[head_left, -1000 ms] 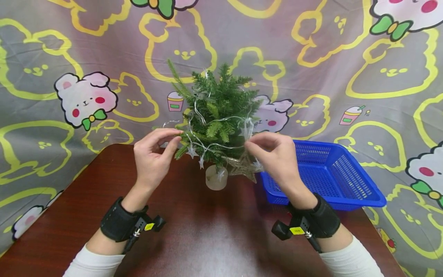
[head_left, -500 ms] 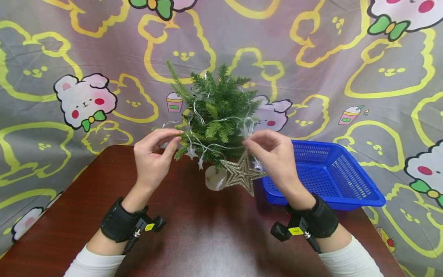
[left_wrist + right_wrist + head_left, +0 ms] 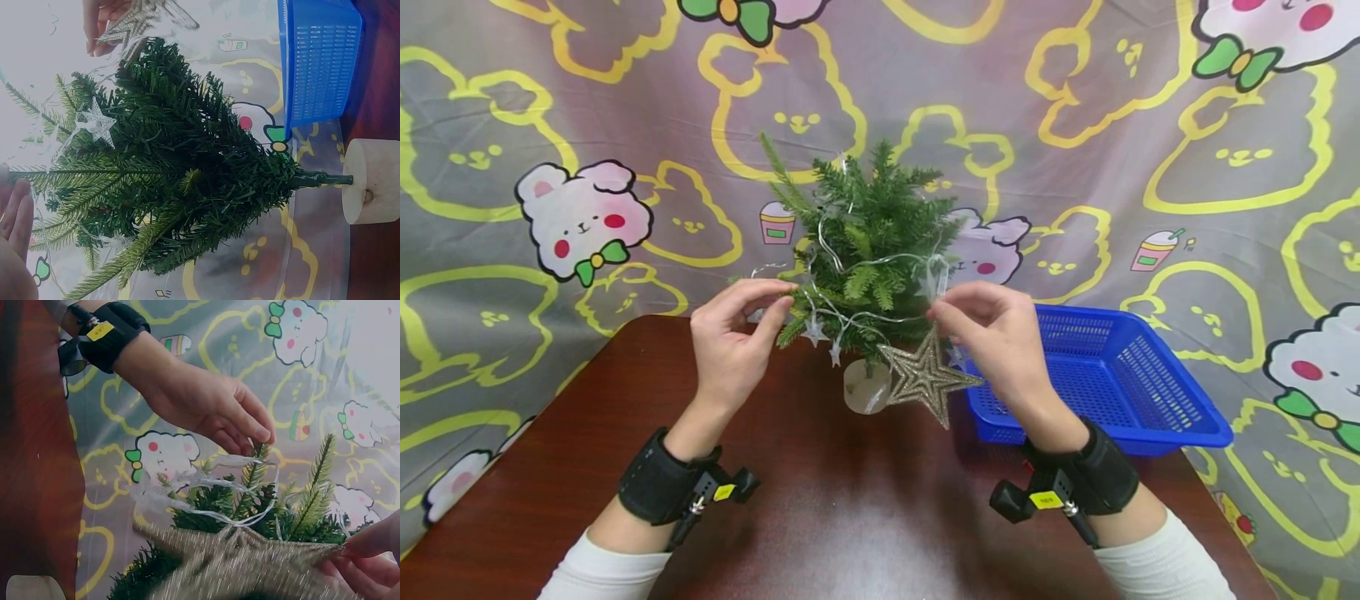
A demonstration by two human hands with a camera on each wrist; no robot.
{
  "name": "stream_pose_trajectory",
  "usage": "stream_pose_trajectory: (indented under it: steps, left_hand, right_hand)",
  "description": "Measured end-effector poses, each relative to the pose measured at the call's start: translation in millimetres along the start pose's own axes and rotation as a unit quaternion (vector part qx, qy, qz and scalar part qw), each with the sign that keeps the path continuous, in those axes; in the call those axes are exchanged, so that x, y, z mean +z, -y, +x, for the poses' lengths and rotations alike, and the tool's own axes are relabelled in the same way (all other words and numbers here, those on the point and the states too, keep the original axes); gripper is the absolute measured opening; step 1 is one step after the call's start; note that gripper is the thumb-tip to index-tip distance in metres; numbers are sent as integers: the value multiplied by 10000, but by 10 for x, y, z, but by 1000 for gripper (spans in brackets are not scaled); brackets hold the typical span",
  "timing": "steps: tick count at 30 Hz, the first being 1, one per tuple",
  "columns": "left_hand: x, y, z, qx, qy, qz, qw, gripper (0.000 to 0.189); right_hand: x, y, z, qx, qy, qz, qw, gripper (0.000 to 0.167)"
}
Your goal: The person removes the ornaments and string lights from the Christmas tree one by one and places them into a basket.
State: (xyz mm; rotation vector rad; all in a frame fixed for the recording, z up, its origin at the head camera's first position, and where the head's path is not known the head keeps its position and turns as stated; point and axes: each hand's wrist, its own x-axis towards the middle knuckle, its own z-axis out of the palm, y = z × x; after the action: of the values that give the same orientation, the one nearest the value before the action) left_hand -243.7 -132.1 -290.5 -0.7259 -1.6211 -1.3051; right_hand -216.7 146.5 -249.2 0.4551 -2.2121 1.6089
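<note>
Your right hand (image 3: 1000, 333) is pinching the gold star (image 3: 927, 377) beside the small tree (image 3: 868, 242). Your left hand (image 3: 733, 337) is pinching a branch tip on the tree's other side.

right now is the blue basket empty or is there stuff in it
Empty, as far as shows. The blue basket shows only bare mesh floor and walls in the head view; its near left corner is hidden behind the right hand.
</note>
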Motion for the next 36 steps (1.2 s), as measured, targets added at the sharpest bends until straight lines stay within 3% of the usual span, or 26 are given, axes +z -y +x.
stream_pose_trajectory:
  steps: [8, 36]
  left_hand:
    - [-4, -4, -2, -4, 13, 24, 10000, 20]
    - [19, -9, 19, 25, 41, -97, 9999, 21]
  right_hand:
    - [-9, 15, 38, 186, -35, 446, 9988, 16]
    - [-66, 12, 104, 20, -325, 449, 9985, 15]
